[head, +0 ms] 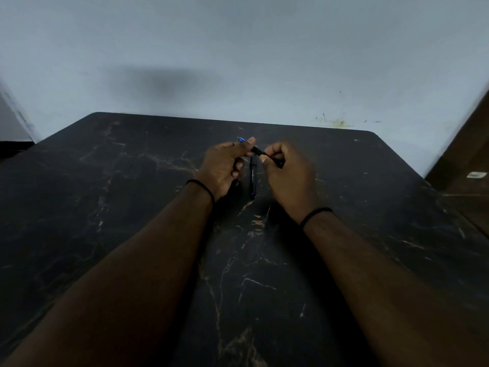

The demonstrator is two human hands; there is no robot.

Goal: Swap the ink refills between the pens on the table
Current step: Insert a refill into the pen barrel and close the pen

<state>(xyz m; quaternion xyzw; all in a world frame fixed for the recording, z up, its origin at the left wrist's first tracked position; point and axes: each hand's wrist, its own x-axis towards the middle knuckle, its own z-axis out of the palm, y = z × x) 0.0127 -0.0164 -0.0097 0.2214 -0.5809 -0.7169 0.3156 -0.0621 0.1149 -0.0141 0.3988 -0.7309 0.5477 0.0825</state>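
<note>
Spanning both hands, a black pen [258, 151] is gripped by left hand [223, 165] and right hand [287, 176]; a second pen [252, 178] lies lengthwise between them.

Above the table [105, 207], the left hand [225, 165] and right hand [285, 178] hold one pen [258, 151] between them; another pen [252, 178] lies below.

A black marble-patterned table [132, 207] with pale tan veins stands against a plain pale blue-grey wall [238, 49]. A soft shadow darkens the wall above the table's far edge. Brown wooden furniture [465, 160] stands beyond its right corner.
</note>
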